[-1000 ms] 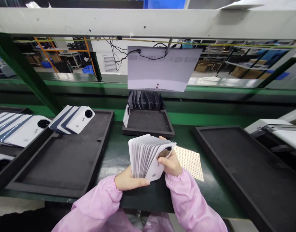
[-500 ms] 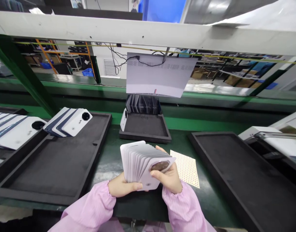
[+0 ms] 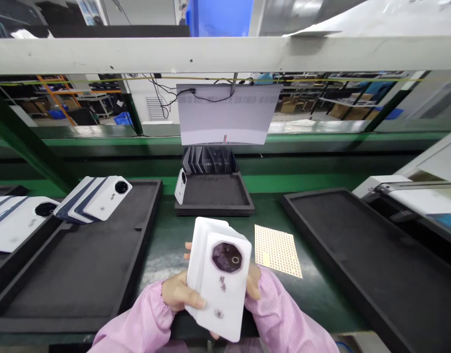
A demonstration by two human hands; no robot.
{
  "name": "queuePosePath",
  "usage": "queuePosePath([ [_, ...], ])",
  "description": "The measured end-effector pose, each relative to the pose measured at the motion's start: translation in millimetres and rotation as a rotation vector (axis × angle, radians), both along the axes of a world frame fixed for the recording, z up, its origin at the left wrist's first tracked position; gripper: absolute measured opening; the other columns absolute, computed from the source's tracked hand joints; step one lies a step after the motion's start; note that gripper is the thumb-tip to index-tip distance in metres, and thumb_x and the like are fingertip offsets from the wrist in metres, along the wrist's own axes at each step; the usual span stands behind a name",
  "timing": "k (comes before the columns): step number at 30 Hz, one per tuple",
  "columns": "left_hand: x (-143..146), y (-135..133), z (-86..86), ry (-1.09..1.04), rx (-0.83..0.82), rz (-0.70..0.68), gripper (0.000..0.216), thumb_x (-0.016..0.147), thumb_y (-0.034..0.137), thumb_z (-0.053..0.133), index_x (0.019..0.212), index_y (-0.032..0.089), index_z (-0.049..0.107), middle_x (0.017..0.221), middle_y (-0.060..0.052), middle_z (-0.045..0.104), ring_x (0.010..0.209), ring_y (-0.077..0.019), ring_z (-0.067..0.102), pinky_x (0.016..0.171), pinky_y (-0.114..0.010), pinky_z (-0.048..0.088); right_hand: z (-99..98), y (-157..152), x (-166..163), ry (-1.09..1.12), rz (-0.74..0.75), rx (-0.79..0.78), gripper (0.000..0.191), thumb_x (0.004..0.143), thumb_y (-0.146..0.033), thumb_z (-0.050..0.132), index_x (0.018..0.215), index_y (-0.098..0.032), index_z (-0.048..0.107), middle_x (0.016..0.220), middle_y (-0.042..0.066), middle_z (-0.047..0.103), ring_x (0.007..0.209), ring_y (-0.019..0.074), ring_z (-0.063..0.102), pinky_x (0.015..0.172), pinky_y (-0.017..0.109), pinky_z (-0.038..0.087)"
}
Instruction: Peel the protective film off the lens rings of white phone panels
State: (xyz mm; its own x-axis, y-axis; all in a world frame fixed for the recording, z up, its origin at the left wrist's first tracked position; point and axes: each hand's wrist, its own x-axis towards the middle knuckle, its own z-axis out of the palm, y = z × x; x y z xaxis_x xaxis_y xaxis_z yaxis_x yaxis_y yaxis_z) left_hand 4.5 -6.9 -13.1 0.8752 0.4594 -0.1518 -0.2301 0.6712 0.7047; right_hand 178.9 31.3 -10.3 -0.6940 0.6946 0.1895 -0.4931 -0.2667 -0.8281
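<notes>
Your left hand (image 3: 183,293) grips the white panel stack (image 3: 225,299), thumb on the front, fingers behind. Your right hand (image 3: 253,282) is at the stack's right edge, partly hidden; can't tell how far closed. Stack is tilted, slightly fanned, over the green table (image 3: 164,247), between 2 large black trays (image 3: 86,274). Dotted sheet (image 3: 277,251) lies flat, right of the stack.

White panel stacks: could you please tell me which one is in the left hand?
The lower-centre stack: the left hand has its thumb on the front, while the other stacks rest on black trays further left.
</notes>
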Motion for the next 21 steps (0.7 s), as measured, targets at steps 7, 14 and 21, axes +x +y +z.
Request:
queuePosePath([
  [7, 10, -1, -6.5, 0.056, -0.026, 0.122, 0.048, 0.059, 0.019, 0.073, 0.104, 0.008, 0.064, 0.089, -0.016, 0.07, 0.078, -0.0314, 0.067, 0.074, -0.046, 0.052, 7.7, -3, -2, 0.007, -0.195, -0.051, 0.057, 0.056, -0.031, 0.077, 0.108, -0.015, 0.059, 0.095, 0.009, 0.068, 0.084, 0.023, 0.064, 0.073, 0.035, 0.05],
  [14, 24, 4, -7.0, 0.284, 0.135, 0.501, 0.044, 0.063, 0.027, 0.076, 0.101, 0.013, 0.061, 0.094, -0.011, 0.069, 0.085, -0.0238, 0.066, 0.073, -0.031, 0.052, 10.7, 0, -3, -0.129, -0.559, -0.063, 0.037, 0.062, -0.023, 0.075, 0.096, -0.018, 0.062, 0.093, 0.005, 0.067, 0.086, 0.0218, 0.063, 0.077, 0.035, 0.051],
  [21, 18, 7, -8.2, 0.294, 0.157, 0.539, 0.034, 0.072, 0.028, 0.069, 0.102, 0.013, 0.063, 0.095, -0.011, 0.07, 0.081, -0.0205, 0.066, 0.072, -0.029, 0.052, 6.3, 2, 1, -0.021, -0.528, -0.237, 0.042, 0.064, -0.029, 0.073, 0.102, -0.019, 0.058, 0.093, 0.006, 0.068, 0.086, 0.0243, 0.064, 0.078, 0.038, 0.051],
])
